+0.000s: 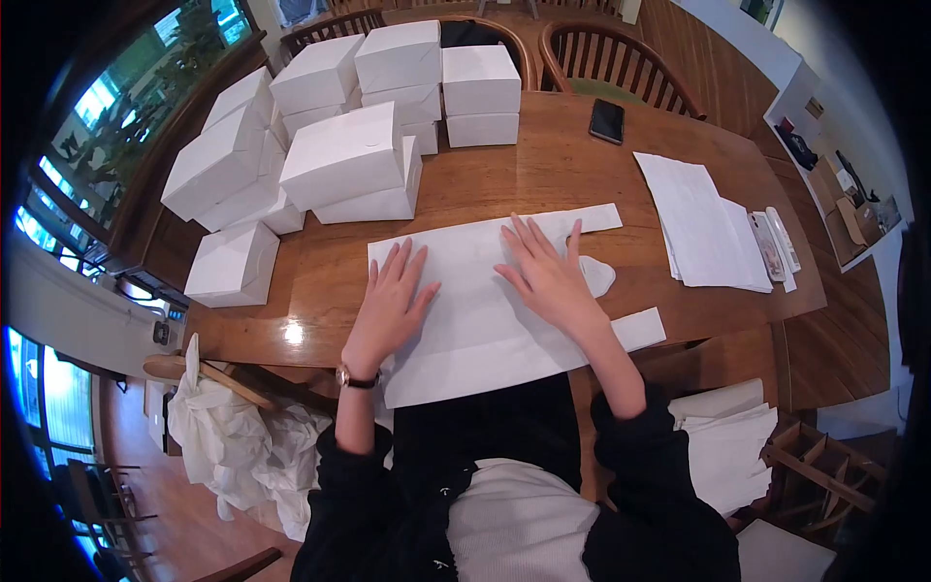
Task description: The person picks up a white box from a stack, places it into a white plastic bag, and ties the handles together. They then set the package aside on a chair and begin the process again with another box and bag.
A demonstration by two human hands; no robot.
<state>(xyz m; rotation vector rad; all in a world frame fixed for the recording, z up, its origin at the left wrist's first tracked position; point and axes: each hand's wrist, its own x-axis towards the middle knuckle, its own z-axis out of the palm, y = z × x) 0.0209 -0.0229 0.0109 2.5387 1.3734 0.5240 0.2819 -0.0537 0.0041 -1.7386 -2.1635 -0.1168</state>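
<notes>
sheet (475,301): 1, long axis l-r, tabs pointing r.
hands: I see left hand (388,306) + right hand (548,276) flat on sheet, fingers spread, gripping nothing.
boxes (344,155): approx 13, beyond sheet.

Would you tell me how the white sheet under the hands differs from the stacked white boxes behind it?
The white sheet lies flat; the stacked white boxes are folded shut. The sheet is single, the boxes piled up. Both are plain white.

Wooden table (553,170): white boxes (344,155), flat blank (475,320), sheet pile (703,223), probably phone (607,120).
</notes>
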